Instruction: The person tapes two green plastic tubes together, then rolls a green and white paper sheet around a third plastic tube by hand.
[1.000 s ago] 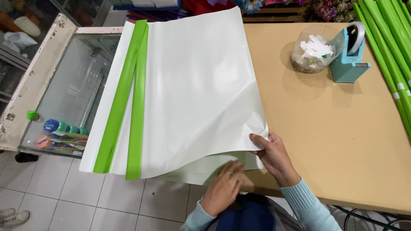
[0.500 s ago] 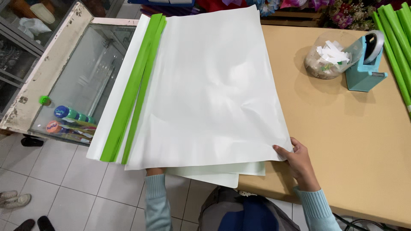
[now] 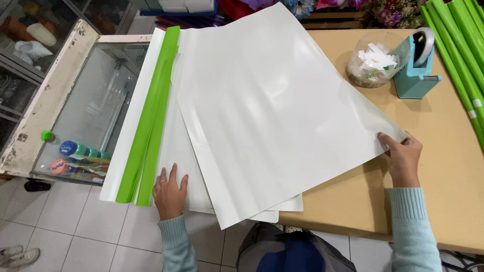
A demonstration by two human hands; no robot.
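now top sheet (image 3: 282,111) swung right, l hand (image 3: 170,190) flat

White paper sheet (image 3: 272,111), green strips (image 3: 148,116), tan table (image 3: 433,146)

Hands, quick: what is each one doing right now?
Left hand: open, flat on the white paper stack.
Right hand: pinching the corner of the top white sheet.

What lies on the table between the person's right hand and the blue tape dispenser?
In the head view, only bare tan table lies between the right hand and the tape dispenser; nothing stands there.
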